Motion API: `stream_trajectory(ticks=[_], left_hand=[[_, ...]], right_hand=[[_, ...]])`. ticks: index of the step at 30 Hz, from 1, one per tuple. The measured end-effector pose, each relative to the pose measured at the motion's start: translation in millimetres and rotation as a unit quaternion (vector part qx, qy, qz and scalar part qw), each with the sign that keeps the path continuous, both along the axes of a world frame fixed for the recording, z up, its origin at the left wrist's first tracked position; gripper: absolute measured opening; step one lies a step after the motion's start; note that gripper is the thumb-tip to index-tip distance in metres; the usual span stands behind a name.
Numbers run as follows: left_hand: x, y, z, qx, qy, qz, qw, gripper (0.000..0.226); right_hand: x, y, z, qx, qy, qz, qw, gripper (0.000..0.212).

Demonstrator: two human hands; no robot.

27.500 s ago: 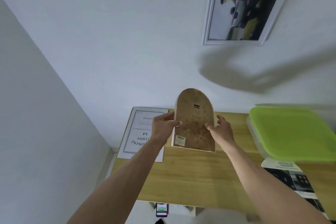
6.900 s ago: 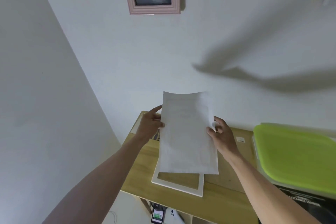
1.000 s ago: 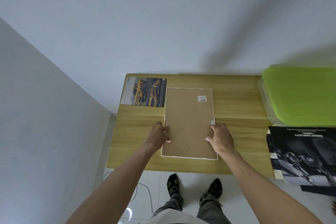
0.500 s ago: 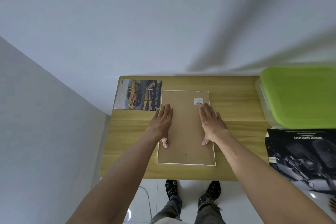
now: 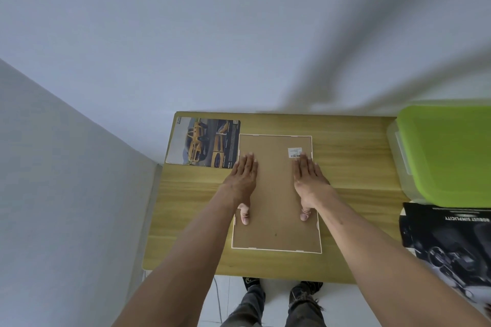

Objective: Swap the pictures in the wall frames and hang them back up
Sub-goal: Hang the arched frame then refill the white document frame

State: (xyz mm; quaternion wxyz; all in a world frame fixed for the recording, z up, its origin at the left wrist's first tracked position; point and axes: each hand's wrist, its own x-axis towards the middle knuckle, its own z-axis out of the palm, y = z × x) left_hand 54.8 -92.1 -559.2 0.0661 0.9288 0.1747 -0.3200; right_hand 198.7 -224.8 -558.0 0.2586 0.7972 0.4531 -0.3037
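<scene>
The frame (image 5: 276, 191), face down on the table (image 5: 345, 167), is now pressed flat by the spread left hand (image 5: 243, 180) and right hand (image 5: 309, 180), shifted from its edges, suggesting the backing is being seated.

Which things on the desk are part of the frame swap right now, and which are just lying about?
Job:
- frame, face down, backing up
- left hand and right hand, flat on the backing
- car picture, beside the frame

Lying about:
- green-lidded box
- black brochure
</scene>
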Motion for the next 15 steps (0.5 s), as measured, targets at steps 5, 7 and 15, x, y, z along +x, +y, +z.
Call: stream_trajectory(ticks=[5, 7, 15], left_hand=[[-4, 1, 2, -0.018, 0.012, 0.000, 1.000, 0.157], [-7, 3, 2, -0.032, 0.006, 0.008, 0.999, 0.166], [-42, -8, 1, -0.137, -0.090, 0.156, 0.974, 0.142]], right_hand=[[-3, 0, 1, 0.001, -0.005, -0.009, 1.000, 0.149], [-1, -4, 4, 0.017, 0.008, -0.018, 1.000, 0.155], [8, -52, 11, 0.167, 0.109, -0.099, 0.975, 0.138]])
